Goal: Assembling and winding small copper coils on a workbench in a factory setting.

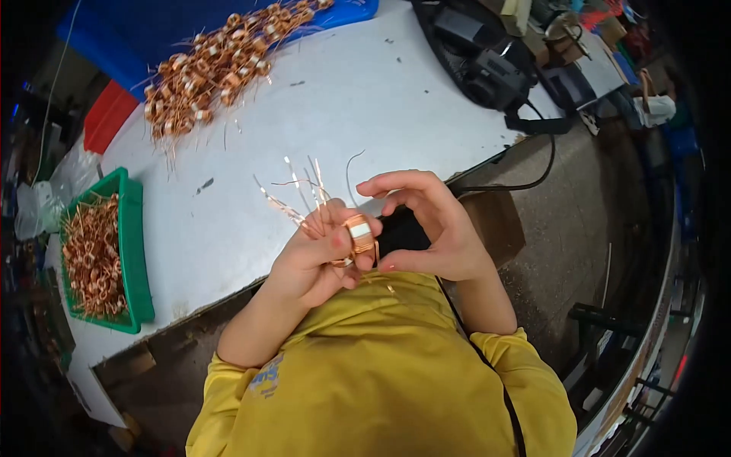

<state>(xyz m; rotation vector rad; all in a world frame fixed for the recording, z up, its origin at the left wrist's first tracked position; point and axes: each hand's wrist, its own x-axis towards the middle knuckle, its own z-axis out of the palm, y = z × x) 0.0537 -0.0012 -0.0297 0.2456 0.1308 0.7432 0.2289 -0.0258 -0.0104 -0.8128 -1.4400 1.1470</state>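
Observation:
My left hand [312,263] is closed on a copper wire coil [360,232], a small ring wound with copper wire and banded in white. Several wire leads [293,202] with silvery ends fan out beyond the fingers of that hand; a second coil seems to sit lower in the same grip, partly hidden. My right hand [438,225] is just right of the coil, its thumb and fingers curved wide apart with nothing between them. Both hands are over the near edge of the white table [228,228].
A heap of copper coils [221,68] lies at the far left, against a blue bin [160,38]. Nearer on the left stands a green tray [133,251] full of coils, with a red box [110,114] behind. A black device [487,65] with a cable sits at the far right.

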